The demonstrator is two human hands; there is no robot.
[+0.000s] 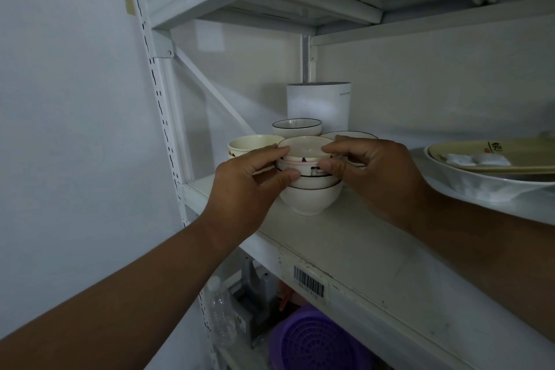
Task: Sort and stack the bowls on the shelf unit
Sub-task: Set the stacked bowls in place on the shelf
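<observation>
The light was dim and cool, greyish-blue all over. A pale bright patch fell on the white cylinder at the back and on the wall beside it, so the light seemed to come from behind me. My forearms looked dark, almost underlit. The lower shelf sat in deep shadow. The shelf post bowed near the left edge from the wide lens, and the corners looked soft and slightly smeared
</observation>
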